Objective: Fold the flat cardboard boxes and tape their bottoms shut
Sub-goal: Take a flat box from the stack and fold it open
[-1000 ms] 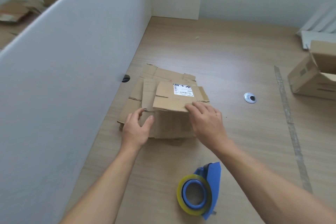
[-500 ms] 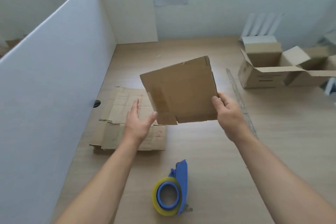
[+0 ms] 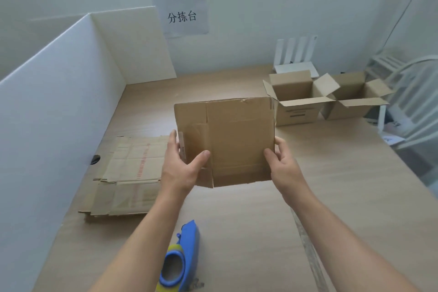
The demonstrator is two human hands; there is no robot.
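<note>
The left hand (image 3: 180, 168) pinches the left edge of the flat cardboard box (image 3: 237, 142), thumb in front. The right hand (image 3: 284, 168) grips its right edge, in the air above the table (image 3: 343, 197). The box seems light and stiff, creasing along its scores; opposite edges are the good hold. Half a second ago only the right hand held it.

Both hands, the left hand (image 3: 181, 168) and the right hand (image 3: 283, 168), held 1 flat box (image 3: 237, 142) up above the table (image 3: 248, 232), with the flat stack (image 3: 130, 173) on the left, 2 open boxes (image 3: 296, 102) far back, and the blue tape tool (image 3: 182, 258) near.
</note>
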